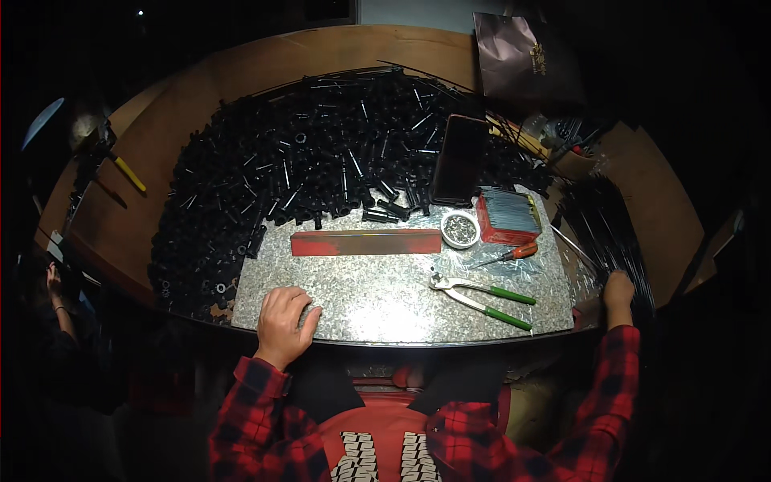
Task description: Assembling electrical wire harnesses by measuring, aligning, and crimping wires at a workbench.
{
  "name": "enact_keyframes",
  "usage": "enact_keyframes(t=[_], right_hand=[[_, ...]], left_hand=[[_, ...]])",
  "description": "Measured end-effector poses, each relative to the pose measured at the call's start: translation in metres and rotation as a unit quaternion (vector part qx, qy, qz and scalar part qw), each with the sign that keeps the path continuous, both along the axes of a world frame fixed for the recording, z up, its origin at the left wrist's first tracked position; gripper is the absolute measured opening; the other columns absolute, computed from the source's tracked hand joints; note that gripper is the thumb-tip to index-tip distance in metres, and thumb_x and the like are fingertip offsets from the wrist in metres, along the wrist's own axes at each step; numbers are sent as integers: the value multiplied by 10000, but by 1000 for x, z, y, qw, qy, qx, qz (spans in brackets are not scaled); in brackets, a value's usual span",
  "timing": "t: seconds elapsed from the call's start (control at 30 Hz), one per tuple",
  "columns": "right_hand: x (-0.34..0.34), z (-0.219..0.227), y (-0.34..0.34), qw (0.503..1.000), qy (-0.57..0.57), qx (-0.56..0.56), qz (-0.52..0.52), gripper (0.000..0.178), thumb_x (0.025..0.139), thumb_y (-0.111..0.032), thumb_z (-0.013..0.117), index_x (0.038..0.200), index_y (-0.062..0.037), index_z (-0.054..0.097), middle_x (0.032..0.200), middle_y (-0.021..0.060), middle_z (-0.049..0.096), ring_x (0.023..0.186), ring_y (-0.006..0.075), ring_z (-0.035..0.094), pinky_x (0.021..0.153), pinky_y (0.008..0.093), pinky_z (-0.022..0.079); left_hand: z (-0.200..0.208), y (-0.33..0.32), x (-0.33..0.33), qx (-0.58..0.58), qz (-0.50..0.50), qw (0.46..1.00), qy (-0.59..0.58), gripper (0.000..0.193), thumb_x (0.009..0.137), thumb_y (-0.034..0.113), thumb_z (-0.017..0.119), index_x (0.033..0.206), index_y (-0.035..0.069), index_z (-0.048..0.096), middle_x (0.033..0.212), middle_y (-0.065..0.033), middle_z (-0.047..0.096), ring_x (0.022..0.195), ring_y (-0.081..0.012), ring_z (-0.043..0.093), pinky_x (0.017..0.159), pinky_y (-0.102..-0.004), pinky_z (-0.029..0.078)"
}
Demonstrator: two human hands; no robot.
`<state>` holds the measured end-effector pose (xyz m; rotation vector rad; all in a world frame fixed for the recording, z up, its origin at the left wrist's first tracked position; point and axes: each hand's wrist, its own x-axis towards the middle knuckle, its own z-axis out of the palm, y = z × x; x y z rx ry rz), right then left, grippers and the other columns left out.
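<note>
Darkness all round, light pooling on a grey speckled stone slab [369,281]; call its middle the clock's centre! Out towards three o'clock lies the loose bundle of long, thin black rods [602,221], its long axis running from eleven down to five. Bare right hand [619,291] is right there at the bundle's lower end, whether gripping or merely touching I cannot tell. Well apart, at eight, the left hand [285,321] rests on the slab, fingers loosely bent. Green-handled metal pincers [482,300] sit at four, jaws towards ten. Black tubular parts [321,153] heap up around twelve.
</note>
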<state>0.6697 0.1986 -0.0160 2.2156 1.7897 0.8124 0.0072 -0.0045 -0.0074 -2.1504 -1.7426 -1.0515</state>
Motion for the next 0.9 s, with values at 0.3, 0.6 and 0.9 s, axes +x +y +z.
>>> enact_keyframes(t=[0.3, 0.6, 0.9], right_hand=[[-21, 42, -14, 989, 67, 108, 72, 111, 887, -22, 439, 877, 26, 539, 843, 216, 659, 752, 370, 661, 644, 434, 541], [-44, 127, -11, 988, 144, -20, 58, 162, 877, -102, 529, 888, 36, 614, 946, 261, 637, 920, 427, 614, 772, 495, 492], [-55, 218, -2, 948, 223, 134, 182, 187, 944, -115, 516, 876, 56, 551, 740, 194, 593, 644, 263, 582, 603, 406, 439]], left_hand=[[1, 0, 1, -2, 4, 1000, -2, 161, 747, 97, 700, 858, 23, 610, 914, -118, 607, 874, -307, 570, 794, -389, 446], [1, -3, -1, -1, 10, 1000, 0, 150, 756, 111, 698, 852, 32, 615, 902, -110, 606, 865, -301, 572, 789, -385, 443], [0, -4, -4, -4, 4, 1000, 0, 166, 764, 151, 703, 861, 40, 625, 913, -96, 608, 878, -289, 570, 805, -376, 443]])
